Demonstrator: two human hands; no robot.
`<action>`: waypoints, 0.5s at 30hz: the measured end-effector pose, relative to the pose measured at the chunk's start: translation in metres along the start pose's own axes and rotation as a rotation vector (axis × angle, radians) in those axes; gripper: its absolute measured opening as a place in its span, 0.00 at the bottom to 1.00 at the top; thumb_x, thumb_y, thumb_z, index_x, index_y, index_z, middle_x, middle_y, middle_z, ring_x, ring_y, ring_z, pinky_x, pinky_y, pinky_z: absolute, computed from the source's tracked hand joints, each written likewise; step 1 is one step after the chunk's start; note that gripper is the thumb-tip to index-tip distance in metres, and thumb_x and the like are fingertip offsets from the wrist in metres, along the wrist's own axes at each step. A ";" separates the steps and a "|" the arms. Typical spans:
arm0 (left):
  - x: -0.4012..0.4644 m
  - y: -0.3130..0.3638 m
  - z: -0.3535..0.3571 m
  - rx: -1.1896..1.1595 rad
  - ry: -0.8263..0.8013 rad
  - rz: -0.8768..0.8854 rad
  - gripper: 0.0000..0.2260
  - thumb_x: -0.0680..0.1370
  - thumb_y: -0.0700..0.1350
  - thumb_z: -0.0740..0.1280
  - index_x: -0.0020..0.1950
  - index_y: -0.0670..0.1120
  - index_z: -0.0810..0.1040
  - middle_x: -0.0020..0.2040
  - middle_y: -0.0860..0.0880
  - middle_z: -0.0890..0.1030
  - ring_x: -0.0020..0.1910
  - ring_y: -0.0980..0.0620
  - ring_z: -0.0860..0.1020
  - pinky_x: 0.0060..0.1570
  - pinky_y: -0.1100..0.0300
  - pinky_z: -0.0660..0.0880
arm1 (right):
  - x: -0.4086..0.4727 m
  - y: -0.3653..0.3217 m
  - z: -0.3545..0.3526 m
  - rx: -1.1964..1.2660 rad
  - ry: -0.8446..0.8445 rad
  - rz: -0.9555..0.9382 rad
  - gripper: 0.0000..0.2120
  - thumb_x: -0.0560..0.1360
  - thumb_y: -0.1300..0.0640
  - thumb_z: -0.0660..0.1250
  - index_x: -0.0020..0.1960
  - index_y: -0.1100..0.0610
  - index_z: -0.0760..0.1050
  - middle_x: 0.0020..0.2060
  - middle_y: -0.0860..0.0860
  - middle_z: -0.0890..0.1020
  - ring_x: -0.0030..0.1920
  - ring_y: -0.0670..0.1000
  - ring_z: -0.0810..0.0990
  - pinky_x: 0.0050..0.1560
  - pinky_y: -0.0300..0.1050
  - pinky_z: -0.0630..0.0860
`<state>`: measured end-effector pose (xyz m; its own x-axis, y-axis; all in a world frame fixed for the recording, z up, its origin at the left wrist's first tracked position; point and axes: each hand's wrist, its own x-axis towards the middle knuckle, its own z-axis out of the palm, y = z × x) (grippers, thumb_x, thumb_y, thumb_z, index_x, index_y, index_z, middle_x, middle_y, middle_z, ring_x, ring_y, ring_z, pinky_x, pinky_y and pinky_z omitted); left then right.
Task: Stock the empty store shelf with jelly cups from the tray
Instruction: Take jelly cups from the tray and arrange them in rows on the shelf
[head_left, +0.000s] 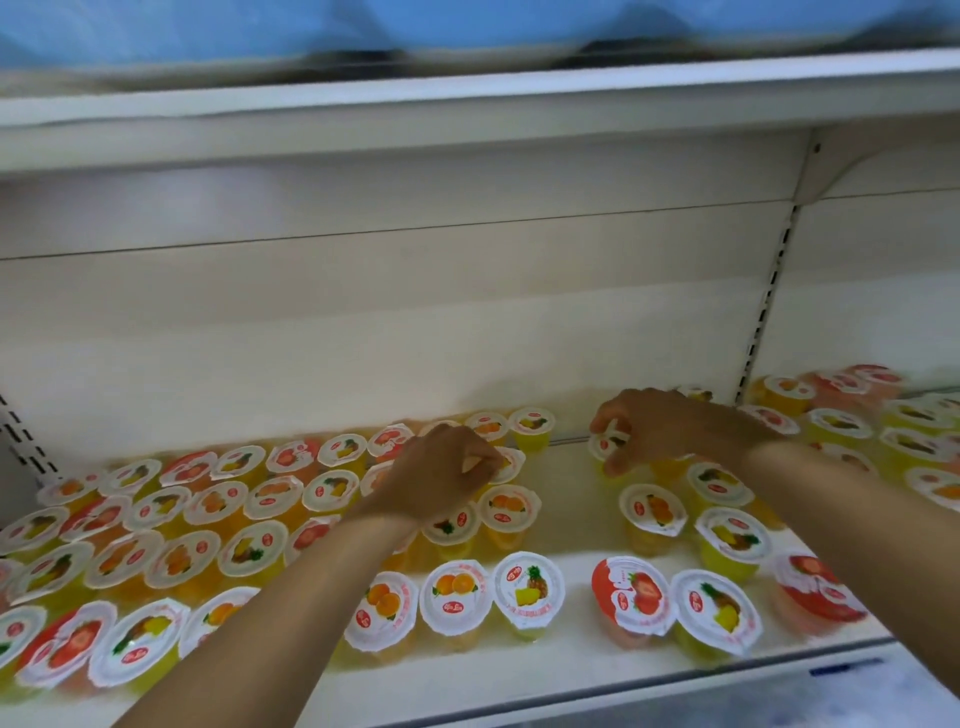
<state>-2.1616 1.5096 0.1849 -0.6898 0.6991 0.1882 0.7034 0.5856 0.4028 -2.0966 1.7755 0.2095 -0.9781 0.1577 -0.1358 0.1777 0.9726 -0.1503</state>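
Several jelly cups with white foil lids showing orange, pineapple or strawberry stand on the white shelf (571, 525). My left hand (441, 475) reaches over the left group and pinches the lid edge of a cup (511, 464) near the middle of the shelf. Further right, my right hand (649, 431) curls round a cup (602, 447) towards the back. A bare strip of shelf runs between the two hands. An orange cup (506, 506) sits just below my left hand. No tray is in view.
The shelf above (467, 104) overhangs the reach space. A slotted upright (769, 291) divides this bay from the right bay, where more cups (841, 415) stand. A front row with a strawberry cup (631, 595) lines the shelf's front lip (623, 680).
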 end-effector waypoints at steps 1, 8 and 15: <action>-0.001 0.002 -0.001 -0.008 -0.001 0.000 0.10 0.79 0.51 0.64 0.56 0.54 0.82 0.57 0.57 0.81 0.57 0.56 0.76 0.59 0.55 0.73 | 0.001 -0.001 0.003 0.019 0.022 -0.018 0.26 0.65 0.44 0.76 0.61 0.45 0.75 0.55 0.45 0.75 0.51 0.48 0.76 0.51 0.44 0.74; -0.002 0.005 0.001 0.012 0.037 -0.031 0.07 0.78 0.48 0.67 0.53 0.55 0.84 0.55 0.59 0.82 0.54 0.57 0.78 0.56 0.55 0.75 | 0.002 -0.027 0.021 0.178 0.123 -0.149 0.21 0.66 0.47 0.76 0.56 0.47 0.76 0.47 0.43 0.74 0.46 0.45 0.76 0.44 0.39 0.70; 0.000 0.008 0.002 0.095 0.041 -0.035 0.08 0.79 0.48 0.66 0.55 0.55 0.82 0.58 0.56 0.81 0.56 0.53 0.78 0.58 0.53 0.75 | 0.009 -0.050 0.032 0.247 0.178 -0.224 0.15 0.66 0.49 0.76 0.51 0.48 0.76 0.40 0.36 0.68 0.35 0.37 0.69 0.35 0.33 0.61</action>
<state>-2.1554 1.5152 0.1868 -0.7194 0.6612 0.2128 0.6904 0.6469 0.3238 -2.1108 1.7229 0.1843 -0.9953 -0.0055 0.0966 -0.0431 0.9191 -0.3917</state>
